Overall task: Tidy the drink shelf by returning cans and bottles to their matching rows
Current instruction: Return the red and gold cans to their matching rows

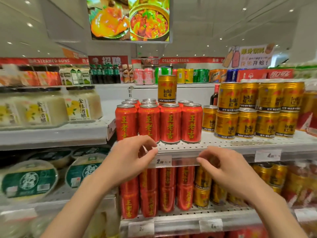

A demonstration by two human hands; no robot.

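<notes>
A single gold Red Bull can stands on top of the red herbal-tea cans in the middle of the upper shelf. The gold Red Bull rows, stacked two high, stand to the right. My left hand hovers just below the front red cans, fingers loosely curled, holding nothing. My right hand floats in front of the shelf edge by the price strip, fingers also loosely curled and empty.
On the shelf below stand more red cans and gold cans. Left shelves hold rice-wine jars and round green-lidded tubs. Mixed cans and bottles line the far shelf behind.
</notes>
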